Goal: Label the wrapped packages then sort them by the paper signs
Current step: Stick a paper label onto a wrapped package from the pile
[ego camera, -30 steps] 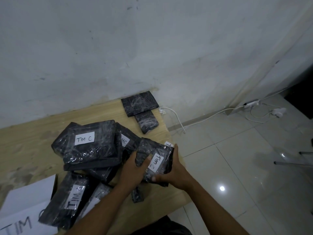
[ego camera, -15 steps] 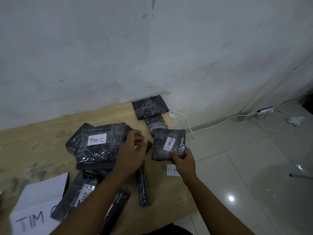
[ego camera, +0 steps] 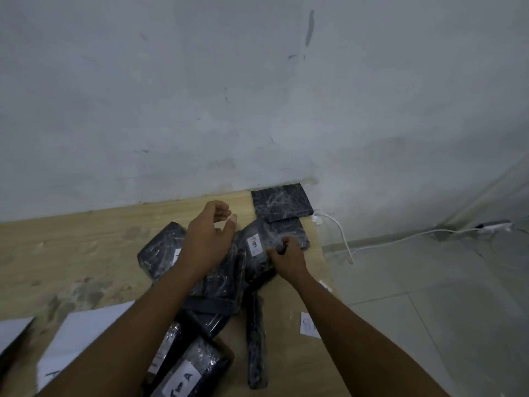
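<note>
Several black packages wrapped in clear film lie on a wooden table (ego camera: pixel 71 239). My right hand (ego camera: pixel 286 255) grips the near edge of a small labelled package (ego camera: pixel 257 242), which rests on the pile beside the far-right stack. My left hand (ego camera: pixel 209 236) hovers over the pile with its fingers curled and apart, holding nothing. It covers most of a large package (ego camera: pixel 160 250) whose white label peeks out. A package labelled "Tim A" (ego camera: pixel 186 376) lies near the front. A narrow wrapped package (ego camera: pixel 256 339) lies lengthwise right of the pile. Two unlabelled packages (ego camera: pixel 282 203) sit stacked at the far right corner.
White paper signs (ego camera: pixel 83 333) lie at the front left, one more (ego camera: pixel 14 330) at the far left edge. A small paper label (ego camera: pixel 309 325) lies by the table's right edge. A white cable (ego camera: pixel 343 239) and a power strip (ego camera: pixel 492 226) run along the tiled floor on the right. A wall stands behind.
My right hand has carried the small labelled package forward and set it on the pile near the far-right stack. My left hand has lifted off the large package and moved further back.
</note>
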A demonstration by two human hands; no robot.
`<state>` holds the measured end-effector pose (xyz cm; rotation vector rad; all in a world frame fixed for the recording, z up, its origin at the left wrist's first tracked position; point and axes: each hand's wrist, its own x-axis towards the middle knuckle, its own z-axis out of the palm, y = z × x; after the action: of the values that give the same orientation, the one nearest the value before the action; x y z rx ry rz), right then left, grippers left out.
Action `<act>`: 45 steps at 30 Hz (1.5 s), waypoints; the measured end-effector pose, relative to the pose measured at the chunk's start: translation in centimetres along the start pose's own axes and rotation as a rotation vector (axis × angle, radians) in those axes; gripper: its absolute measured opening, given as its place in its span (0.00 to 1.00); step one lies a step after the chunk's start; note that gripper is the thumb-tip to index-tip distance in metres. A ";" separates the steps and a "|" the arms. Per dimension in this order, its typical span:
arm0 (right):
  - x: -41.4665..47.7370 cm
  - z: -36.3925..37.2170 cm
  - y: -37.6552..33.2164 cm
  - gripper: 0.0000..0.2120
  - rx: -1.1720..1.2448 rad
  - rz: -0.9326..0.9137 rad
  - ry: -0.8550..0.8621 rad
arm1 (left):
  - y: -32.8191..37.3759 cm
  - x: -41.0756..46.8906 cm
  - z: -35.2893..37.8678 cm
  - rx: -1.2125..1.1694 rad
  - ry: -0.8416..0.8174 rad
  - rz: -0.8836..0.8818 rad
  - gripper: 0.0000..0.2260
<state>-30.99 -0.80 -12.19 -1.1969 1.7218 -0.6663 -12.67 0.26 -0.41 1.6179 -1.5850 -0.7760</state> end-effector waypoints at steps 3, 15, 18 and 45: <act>2.0 0.2 0.0 0.19 -0.203 -0.079 -0.085 | 0.0 1.4 0.0 0.004 -0.007 -0.010 0.09; 9.7 -0.7 0.5 0.20 -0.078 0.075 0.303 | -1.0 5.9 1.4 0.017 -0.071 -0.002 0.11; 12.9 -2.0 -0.6 0.25 0.042 0.228 0.266 | -1.4 6.6 1.6 0.020 -0.079 -0.021 0.11; 7.5 -7.9 0.9 0.06 0.817 0.060 0.461 | 0.4 2.6 3.3 0.020 -0.128 -0.021 0.20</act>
<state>-39.34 -7.83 -12.23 -0.4301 1.5601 -1.5092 -15.48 -2.63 -1.76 1.6288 -1.6725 -0.8935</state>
